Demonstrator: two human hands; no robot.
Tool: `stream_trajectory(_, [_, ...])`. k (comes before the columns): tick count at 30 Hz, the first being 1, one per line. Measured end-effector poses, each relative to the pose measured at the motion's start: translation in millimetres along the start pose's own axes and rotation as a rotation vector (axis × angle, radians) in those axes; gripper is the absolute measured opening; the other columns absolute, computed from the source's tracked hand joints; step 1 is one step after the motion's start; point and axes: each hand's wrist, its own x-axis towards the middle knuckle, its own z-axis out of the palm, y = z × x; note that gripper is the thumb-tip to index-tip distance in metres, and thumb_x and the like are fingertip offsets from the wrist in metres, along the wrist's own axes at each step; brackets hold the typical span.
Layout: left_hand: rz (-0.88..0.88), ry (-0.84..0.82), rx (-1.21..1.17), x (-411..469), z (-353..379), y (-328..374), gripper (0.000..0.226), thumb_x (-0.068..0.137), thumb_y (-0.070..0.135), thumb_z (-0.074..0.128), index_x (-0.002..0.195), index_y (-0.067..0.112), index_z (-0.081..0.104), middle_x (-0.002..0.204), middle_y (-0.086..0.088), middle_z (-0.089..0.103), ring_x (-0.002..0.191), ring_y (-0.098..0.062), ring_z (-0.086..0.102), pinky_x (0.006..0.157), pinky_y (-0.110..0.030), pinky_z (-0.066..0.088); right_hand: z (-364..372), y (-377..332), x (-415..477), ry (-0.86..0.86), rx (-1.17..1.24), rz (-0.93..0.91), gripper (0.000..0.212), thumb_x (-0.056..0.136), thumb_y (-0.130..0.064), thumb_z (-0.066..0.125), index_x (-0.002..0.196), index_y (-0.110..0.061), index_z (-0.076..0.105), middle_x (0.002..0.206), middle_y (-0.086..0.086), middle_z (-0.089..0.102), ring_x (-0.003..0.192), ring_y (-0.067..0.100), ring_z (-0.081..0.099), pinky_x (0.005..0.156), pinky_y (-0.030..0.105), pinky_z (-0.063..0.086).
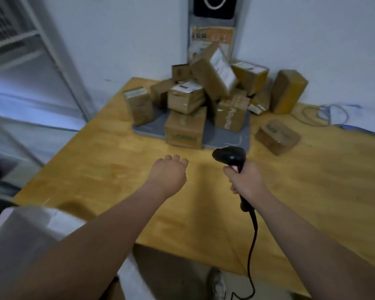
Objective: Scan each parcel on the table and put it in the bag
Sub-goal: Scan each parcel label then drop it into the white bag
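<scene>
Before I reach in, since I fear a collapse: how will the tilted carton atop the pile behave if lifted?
The tilted carton probably stays stiff: its edges look square. It leans on neighbouring cartons, so it may slide or tip once nudged. Its weight cannot be judged.

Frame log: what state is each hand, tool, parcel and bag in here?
left hand: holds nothing, fingers loosely curled, above the table.
right hand: grips the scanner by its handle.
scanner: upright, cable hanging past the table's near edge.
parcel pile: jumbled on the grey mat, untouched.
lone parcel: lying on the table right of the pile.
white bag: at the near left, blurred; open or closed unclear.
</scene>
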Motion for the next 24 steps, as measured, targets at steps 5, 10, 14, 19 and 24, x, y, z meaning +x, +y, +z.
stream_trajectory(5, [0.054,-0.026,-0.012,70,-15,38,0.030,0.100,0.027,0.040,0.126,0.014,0.047,0.125,-0.009,0.052,0.116,-0.028,0.049,0.090,-0.038,0.041,-58,7,51,0.126,-0.024,-0.009,0.017,0.086,-0.020,0.061,0.079,-0.006,0.054,0.071,0.022,0.064,0.068,0.038,0.066,0.066,0.048,0.056])
stream_trajectory(10, [0.055,0.057,-0.012,152,-40,58,0.025,0.100,0.024,0.038,0.122,0.014,0.046,0.120,-0.008,0.049,0.111,-0.027,0.049,0.081,-0.037,0.041,-118,-8,129,0.204,-0.100,-0.065,0.020,0.087,-0.026,0.063,0.077,-0.009,0.058,0.070,0.015,0.065,0.067,0.029,0.065,0.066,0.044,0.056])
stream_trajectory(14, [0.027,0.207,0.004,222,-65,56,0.033,0.098,0.030,0.041,0.125,0.013,0.047,0.121,-0.009,0.048,0.111,-0.028,0.047,0.081,-0.036,0.043,-149,-32,181,0.251,-0.122,-0.172,0.016,0.088,-0.028,0.061,0.082,-0.015,0.054,0.068,0.004,0.060,0.062,0.019,0.058,0.049,0.029,0.040])
stream_trajectory(19, [-0.137,0.394,-0.084,297,-95,25,0.048,0.095,0.036,0.047,0.136,0.010,0.041,0.135,-0.016,0.042,0.121,-0.034,0.041,0.094,-0.044,0.040,-153,-72,238,0.208,0.052,-0.313,0.015,0.087,-0.021,0.061,0.084,-0.006,0.058,0.072,0.014,0.065,0.064,0.025,0.064,0.062,0.040,0.054])
stream_trajectory(24, [-0.321,0.506,-0.182,346,-112,-23,0.058,0.095,0.042,0.048,0.142,0.011,0.033,0.147,-0.015,0.032,0.134,-0.036,0.029,0.108,-0.051,0.028,-133,-101,302,0.062,0.306,-0.239,0.016,0.083,-0.023,0.065,0.094,-0.014,0.058,0.074,0.006,0.062,0.068,0.021,0.062,0.064,0.035,0.053])
